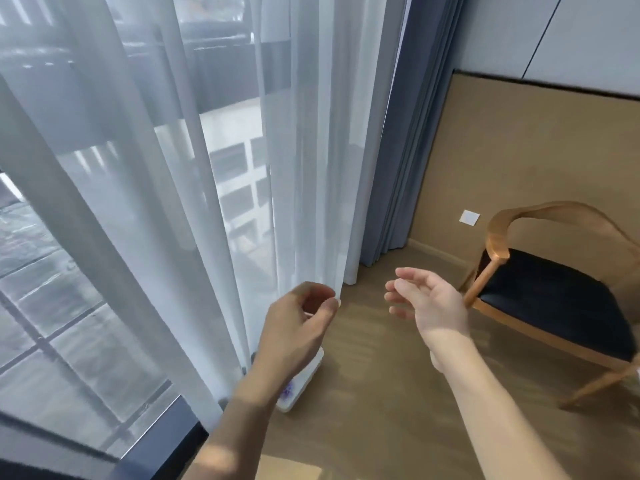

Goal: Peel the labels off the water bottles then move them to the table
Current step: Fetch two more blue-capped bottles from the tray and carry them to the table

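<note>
No water bottle and no table show in the head view. My left hand (298, 327) hovers over the floor at the edge of a sheer white curtain (304, 168), fingers curled loosely with thumb and forefinger near each other; nothing is visibly held. My right hand (426, 299) is raised to its right, palm turned inward, fingers spread and empty. Both forearms reach in from the bottom of the frame.
A white flat object with a purple print (301, 382) lies on the wooden floor under my left wrist, partly hidden. A wooden chair with a black seat (554, 299) stands at the right. Blue curtains (408, 133) hang beside the window; a dark sill (166, 438) runs bottom left.
</note>
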A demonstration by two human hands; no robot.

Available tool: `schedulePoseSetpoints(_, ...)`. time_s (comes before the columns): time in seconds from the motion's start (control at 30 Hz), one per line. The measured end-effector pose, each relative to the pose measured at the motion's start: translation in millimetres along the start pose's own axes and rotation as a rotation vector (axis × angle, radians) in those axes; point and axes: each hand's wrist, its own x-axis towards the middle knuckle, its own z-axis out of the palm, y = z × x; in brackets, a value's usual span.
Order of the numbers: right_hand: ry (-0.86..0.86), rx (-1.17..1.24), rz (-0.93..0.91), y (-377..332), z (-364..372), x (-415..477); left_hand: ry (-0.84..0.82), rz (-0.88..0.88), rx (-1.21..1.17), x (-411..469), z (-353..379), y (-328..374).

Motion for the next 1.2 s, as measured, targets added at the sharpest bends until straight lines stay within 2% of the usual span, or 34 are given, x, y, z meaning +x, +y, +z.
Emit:
schedulePoseSetpoints(0.17,-0.030,-0.016,0.053,19,47,42,0.017,-0.025,0.013,68,-26,-26)
schedulePoseSetpoints(0.33,-0.077,-0.038,0.153,39,79,100,0.068,-0.137,0.018,116,-32,-57)
schedulePoseSetpoints(0.57,-0.313,-0.055,0.264,76,131,211,0.200,-0.332,0.123,195,-18,-92)
schedulePoseSetpoints(0.63,-0.375,-0.086,0.321,91,139,240,0.211,-0.436,0.159,214,-4,-104)
schedulePoseSetpoints(0.8,-0.436,-0.210,0.524,160,141,303,0.100,-0.684,0.287,246,31,-150)
schedulePoseSetpoints(0.97,-0.482,-0.321,0.633,233,139,335,0.046,-0.831,0.305,270,64,-216)
schedulePoseSetpoints(1.1,-0.498,-0.440,0.716,308,144,350,-0.022,-0.957,0.288,291,95,-293)
schedulePoseSetpoints(1.2,-0.557,-0.564,0.733,367,152,356,-0.162,-1.076,0.324,296,119,-371)
